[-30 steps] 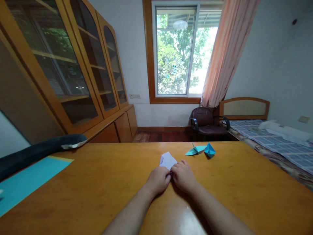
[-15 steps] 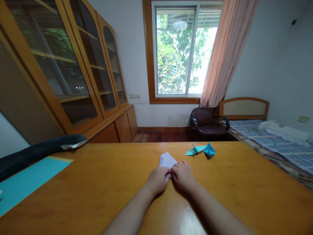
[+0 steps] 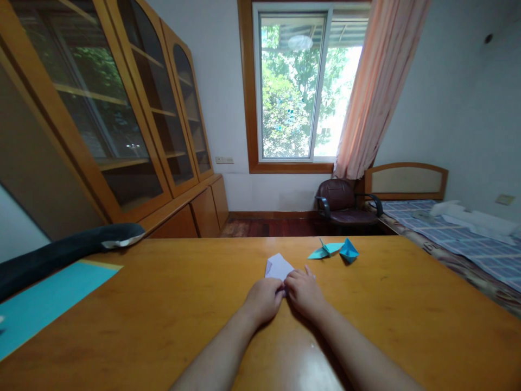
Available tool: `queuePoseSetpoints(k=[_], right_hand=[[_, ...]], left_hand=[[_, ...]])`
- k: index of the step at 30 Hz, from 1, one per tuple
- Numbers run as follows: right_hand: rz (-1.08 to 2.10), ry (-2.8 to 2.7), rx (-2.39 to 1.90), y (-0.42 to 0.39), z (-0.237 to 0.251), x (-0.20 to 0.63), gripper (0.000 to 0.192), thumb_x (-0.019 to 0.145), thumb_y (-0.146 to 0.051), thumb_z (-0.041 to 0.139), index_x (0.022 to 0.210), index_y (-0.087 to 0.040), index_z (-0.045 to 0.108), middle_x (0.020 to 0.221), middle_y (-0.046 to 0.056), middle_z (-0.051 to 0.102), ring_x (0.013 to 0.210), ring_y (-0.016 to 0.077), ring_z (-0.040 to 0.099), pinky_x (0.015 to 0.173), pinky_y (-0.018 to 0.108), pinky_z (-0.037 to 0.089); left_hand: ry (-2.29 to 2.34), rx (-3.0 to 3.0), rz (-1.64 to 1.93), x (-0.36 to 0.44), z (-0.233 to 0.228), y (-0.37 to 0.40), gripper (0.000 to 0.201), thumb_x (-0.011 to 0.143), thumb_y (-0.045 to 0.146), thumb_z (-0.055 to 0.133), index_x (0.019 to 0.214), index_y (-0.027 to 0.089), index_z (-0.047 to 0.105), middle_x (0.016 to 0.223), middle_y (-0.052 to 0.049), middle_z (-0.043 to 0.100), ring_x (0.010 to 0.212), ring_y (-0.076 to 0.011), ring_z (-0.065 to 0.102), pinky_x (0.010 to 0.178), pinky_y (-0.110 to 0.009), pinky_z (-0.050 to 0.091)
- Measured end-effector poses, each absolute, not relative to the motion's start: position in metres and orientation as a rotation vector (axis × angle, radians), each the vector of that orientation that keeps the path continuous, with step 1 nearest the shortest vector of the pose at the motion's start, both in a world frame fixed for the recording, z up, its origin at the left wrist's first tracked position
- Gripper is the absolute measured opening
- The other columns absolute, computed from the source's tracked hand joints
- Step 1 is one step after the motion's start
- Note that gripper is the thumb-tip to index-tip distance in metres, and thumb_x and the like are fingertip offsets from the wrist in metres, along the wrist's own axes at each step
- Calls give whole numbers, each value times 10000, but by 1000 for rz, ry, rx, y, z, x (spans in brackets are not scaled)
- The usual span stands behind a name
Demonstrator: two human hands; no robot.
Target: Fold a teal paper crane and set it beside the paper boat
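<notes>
On the glossy orange-brown wooden table (image 3: 163, 304), a flat teal sheet (image 3: 49, 298) lies at the far left beside a dark padded chair arm (image 3: 61, 252). At the middle the left hand (image 3: 264, 298) and right hand (image 3: 305, 293) sit knuckle to knuckle, fingertips pinched down on the near edge of a pale lilac folded paper (image 3: 279, 267), a crisp pointed shape flat on the wood. Since a second ago hands and paper have barely shifted, so the pressing seems to be holding one crease; to the right, two small blue origami pieces (image 3: 336, 250) rest apart.
</notes>
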State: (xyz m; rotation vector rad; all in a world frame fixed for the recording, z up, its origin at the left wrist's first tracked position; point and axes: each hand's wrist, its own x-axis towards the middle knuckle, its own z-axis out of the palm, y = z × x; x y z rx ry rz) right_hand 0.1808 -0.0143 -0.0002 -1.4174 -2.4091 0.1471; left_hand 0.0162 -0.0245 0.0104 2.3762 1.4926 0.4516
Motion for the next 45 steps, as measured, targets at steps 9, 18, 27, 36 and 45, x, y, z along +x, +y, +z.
queuePoseSetpoints(k=[9,18,27,36,45], right_hand=[[143,-2355,-1387,-14,-1,181,185,863,-164,492,830,-220,665,907,20,657,941,180,552,1079,439,168],[127,-2361,-1407,-13,0,181,191,845,-155,502,796,-215,677,868,24,666,882,173,557,1024,353,251],[158,-2345,-1420,-11,-4,182,208,856,-163,487,793,-220,677,861,24,674,861,168,560,916,299,330],[208,-2357,-1414,-8,-8,185,214,849,-160,476,787,-193,678,838,32,669,826,153,572,754,235,370],[212,-2363,-1419,-8,-7,184,225,852,-154,470,794,-190,685,839,37,669,824,157,567,748,243,364]], left_hand=[[1493,2368,446,17,12,-25,221,879,263,462,852,201,673,916,-54,703,834,-191,604,696,-269,384],[1506,2383,430,17,13,-24,208,882,271,473,844,204,666,898,-47,696,819,-186,600,685,-267,380],[1539,2360,413,19,12,-24,209,877,262,475,835,191,667,886,-49,687,808,-177,584,691,-263,376],[1505,2343,438,18,10,-22,206,873,254,474,840,193,668,888,-51,684,812,-175,581,690,-263,373],[1513,2337,447,19,7,-21,203,873,259,480,839,193,668,891,-53,678,816,-175,575,699,-264,375]])
